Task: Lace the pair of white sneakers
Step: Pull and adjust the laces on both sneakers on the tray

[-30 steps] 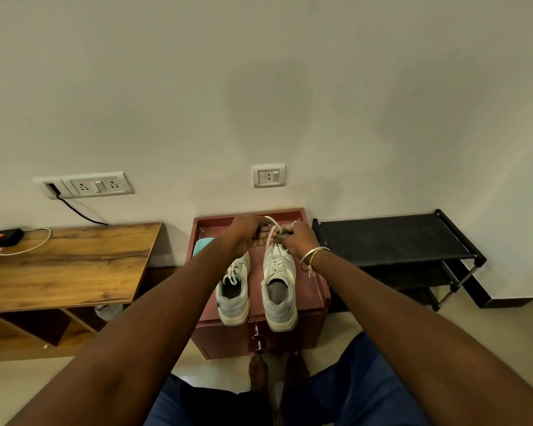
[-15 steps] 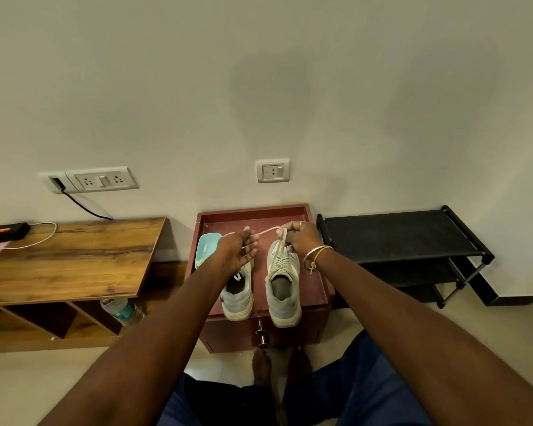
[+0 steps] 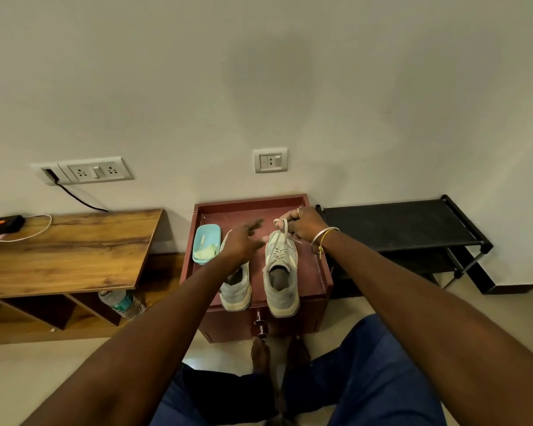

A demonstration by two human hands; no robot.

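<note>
Two white sneakers stand side by side on a dark red cabinet top (image 3: 319,273), heels toward me. The right sneaker (image 3: 281,272) has laces crossed through its eyelets. My right hand (image 3: 303,224) is closed above its toe, pinching the white lace (image 3: 283,230), which rises taut from the shoe. The left sneaker (image 3: 236,285) is partly hidden under my left hand (image 3: 243,242), which hovers blurred between the shoes with fingers spread and nothing in them.
A light blue box (image 3: 206,243) lies on the cabinet left of the shoes. A wooden table (image 3: 71,250) stands to the left, a water bottle (image 3: 122,303) beneath it. A black shoe rack (image 3: 397,226) stands to the right. My bare feet (image 3: 260,353) are in front of the cabinet.
My left hand has let go of the lace end it pulled leftward and opened, moving back toward the middle. My right hand keeps its hold on the lace over the right sneaker.
</note>
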